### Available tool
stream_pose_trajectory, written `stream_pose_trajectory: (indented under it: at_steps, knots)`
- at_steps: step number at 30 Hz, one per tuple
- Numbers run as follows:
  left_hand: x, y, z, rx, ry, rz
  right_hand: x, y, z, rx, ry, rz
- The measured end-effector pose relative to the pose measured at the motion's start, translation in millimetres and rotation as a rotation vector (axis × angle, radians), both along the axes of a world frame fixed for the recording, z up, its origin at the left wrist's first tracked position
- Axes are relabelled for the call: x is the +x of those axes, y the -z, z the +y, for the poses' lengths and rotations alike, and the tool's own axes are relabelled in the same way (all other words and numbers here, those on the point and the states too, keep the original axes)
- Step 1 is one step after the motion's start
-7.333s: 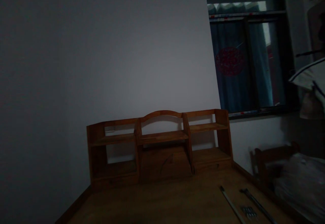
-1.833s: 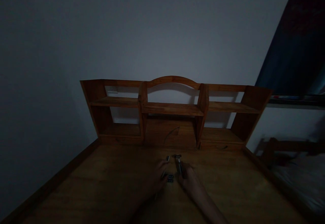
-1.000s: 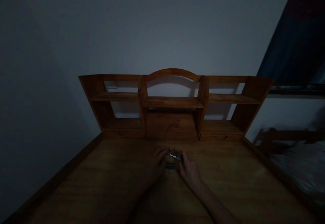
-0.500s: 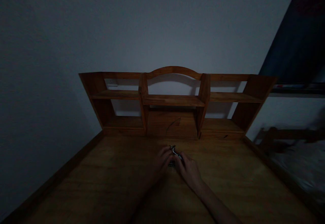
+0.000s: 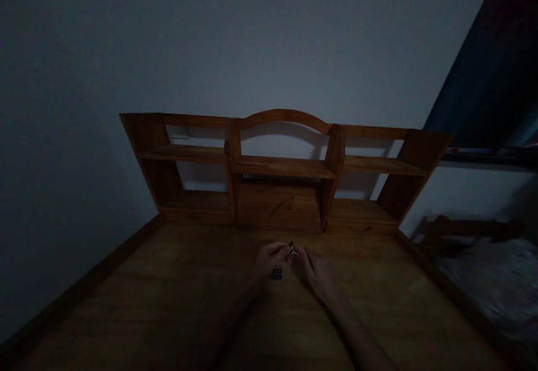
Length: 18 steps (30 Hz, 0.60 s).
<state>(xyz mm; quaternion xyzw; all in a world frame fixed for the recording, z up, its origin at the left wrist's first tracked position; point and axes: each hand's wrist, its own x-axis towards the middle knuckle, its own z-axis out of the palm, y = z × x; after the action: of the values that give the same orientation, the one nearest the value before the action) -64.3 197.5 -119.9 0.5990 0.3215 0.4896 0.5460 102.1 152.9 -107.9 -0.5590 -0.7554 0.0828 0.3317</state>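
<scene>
Between my hands, just above the desk, is a small shiny metal piece (image 5: pixel 293 251) with a dark upper end; its exact kind is too dim and small to make out. My left hand (image 5: pixel 269 258) pinches it from the left with its fingertips. From the other side, the thumb and fingers of my right hand (image 5: pixel 320 274) close on its right end. A small dark patterned item (image 5: pixel 276 273) lies flat on the wooden desk (image 5: pixel 176 298), just below and right of my left hand, partly covered by it.
A wooden shelf unit (image 5: pixel 282 166) with several compartments stands along the back of the desk, against a pale wall (image 5: pixel 269 40). At the right are a dark curtain (image 5: pixel 474 68) and a pale crumpled bag or cloth (image 5: pixel 496 276). The room is dim.
The metal piece has turned more upright and shifted slightly right in my hands. More of the dark item on the desk now shows. The camera view has tilted a little.
</scene>
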Motion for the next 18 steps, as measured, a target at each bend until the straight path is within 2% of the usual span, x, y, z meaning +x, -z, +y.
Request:
stream_pose_trajectory:
  at_steps: [5, 11, 18]
  knots:
    - [-1, 1.9, -9, -0.044, -0.022, 0.039, 5, -2.2, 4, -0.017, 0.007, -0.065]
    - [-6, 2.2, -14, -0.107, -0.085, 0.118, 2, 5.1, 6, -0.042, -0.028, -0.134]
    - [-5, 4.7, -12, -0.234, -0.030, -0.038, 0, 11.1, 6, -0.082, -0.051, -0.004]
